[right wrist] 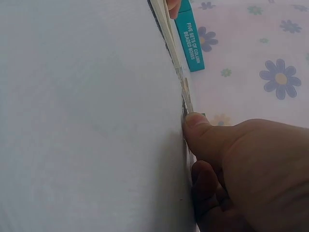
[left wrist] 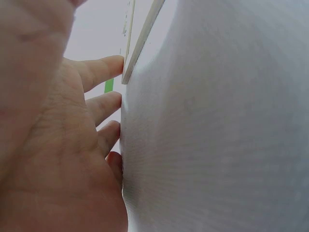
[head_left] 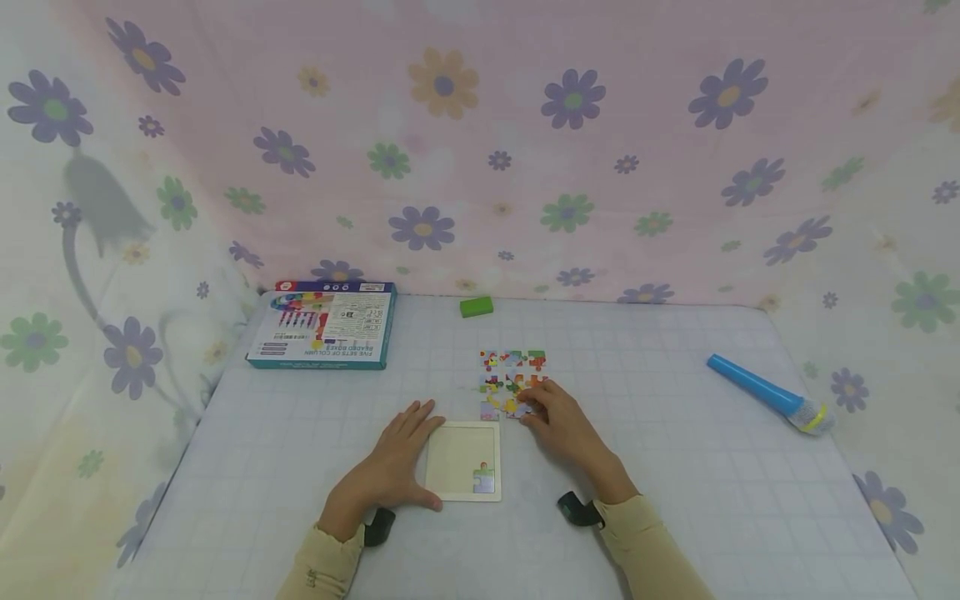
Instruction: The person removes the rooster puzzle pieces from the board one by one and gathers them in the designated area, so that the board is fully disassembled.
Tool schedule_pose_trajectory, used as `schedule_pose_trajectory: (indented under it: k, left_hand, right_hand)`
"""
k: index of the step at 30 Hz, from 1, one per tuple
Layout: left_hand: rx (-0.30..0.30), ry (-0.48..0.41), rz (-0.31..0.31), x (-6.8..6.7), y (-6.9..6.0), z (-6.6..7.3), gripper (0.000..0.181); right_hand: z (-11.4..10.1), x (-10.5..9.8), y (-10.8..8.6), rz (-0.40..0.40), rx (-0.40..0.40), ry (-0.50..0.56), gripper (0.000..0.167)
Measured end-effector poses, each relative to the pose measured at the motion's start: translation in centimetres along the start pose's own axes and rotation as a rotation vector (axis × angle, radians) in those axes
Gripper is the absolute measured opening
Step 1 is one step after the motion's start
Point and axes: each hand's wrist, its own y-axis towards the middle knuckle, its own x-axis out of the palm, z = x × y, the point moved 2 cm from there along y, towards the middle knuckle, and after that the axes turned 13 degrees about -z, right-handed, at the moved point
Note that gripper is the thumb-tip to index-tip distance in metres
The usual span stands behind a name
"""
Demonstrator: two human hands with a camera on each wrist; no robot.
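Observation:
A square wooden puzzle tray (head_left: pixel 498 467) lies on the table, with one jigsaw piece (head_left: pixel 484 481) in its lower right corner. My left hand (head_left: pixel 393 462) is spread along the tray's left side, index finger at the upper corner and thumb near the lower one. Beyond the tray, several colourful jigsaw pieces (head_left: pixel 490 382) lie in loose rows. At their near right end, my right hand (head_left: pixel 566 425) pinches a puzzle piece (head_left: pixel 514 407) between thumb and fingers. The right wrist view shows the thumb (right wrist: pixel 198 121) at a thin edge; the fingers partly hide the piece.
At the back left lies a flat box (head_left: pixel 322 329) labelled as beaded boxes. A green block (head_left: pixel 476 307) rests near the back edge. A blue toy microphone (head_left: pixel 757 387) lies on the right side. Flowered cloth (head_left: pixel 480 167) hangs behind the table.

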Motion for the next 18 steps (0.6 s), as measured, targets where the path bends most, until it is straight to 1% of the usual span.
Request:
schedule_pose_trajectory:
  k: [11, 18]
  left_hand:
    - [-0.001, -0.010, 0.002, 0.10, 0.06, -0.07, 0.124]
    - [0.002, -0.016, -0.001, 0.12, 0.02, -0.08, 0.125]
  right_hand:
    - [0.35, 0.09, 0.03, -0.001, -0.024, -0.010, 0.025]
    - [0.56, 0.26, 0.11, 0.000, -0.009, 0.000, 0.026]
